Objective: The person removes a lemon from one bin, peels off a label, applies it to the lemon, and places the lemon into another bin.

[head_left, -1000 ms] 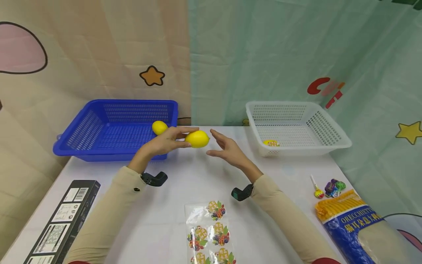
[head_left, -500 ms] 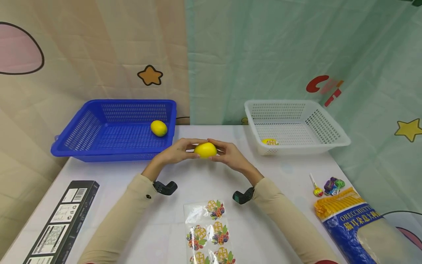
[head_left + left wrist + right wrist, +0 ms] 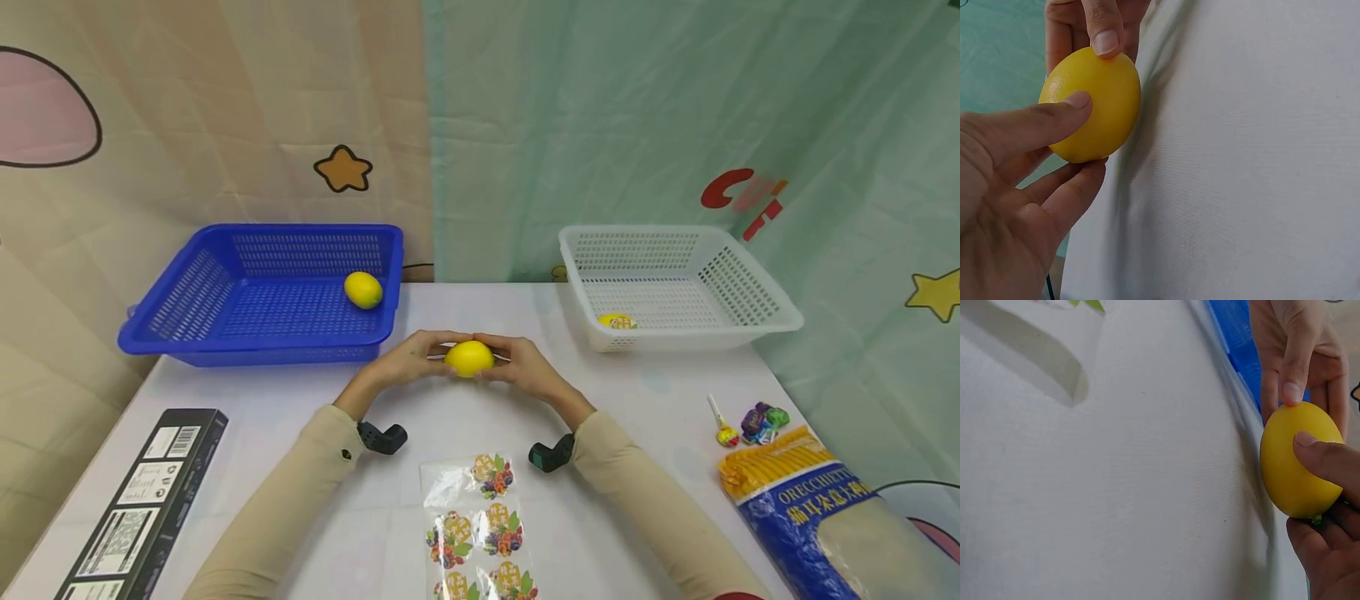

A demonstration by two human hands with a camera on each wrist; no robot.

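Between my two hands, over the middle of the table, is a yellow lemon (image 3: 469, 358). My left hand (image 3: 408, 360) grips it from the left, thumb on the near side and fingers beyond. From the other side my right hand (image 3: 528, 367) holds it in the same way. In the left wrist view the left thumb lies across the lemon (image 3: 1110, 87), and the right thumb presses its far end. A small green stem tip shows on the lemon (image 3: 1297, 469) in the right wrist view, near the right fingers.
A blue basket (image 3: 247, 340) at the back left holds another lemon (image 3: 363, 290). The white basket (image 3: 697, 340) at the back right contains a stickered lemon (image 3: 617, 322). Fruit stickers (image 3: 472, 529) lie in front, a black box (image 3: 142, 508) left, candies (image 3: 763, 422) and a pasta bag (image 3: 817, 508) right.
The left hand has brought the lemon right and toward me. My right hand has closed in and taken hold of its other side. Both hands have then moved a little nearer.
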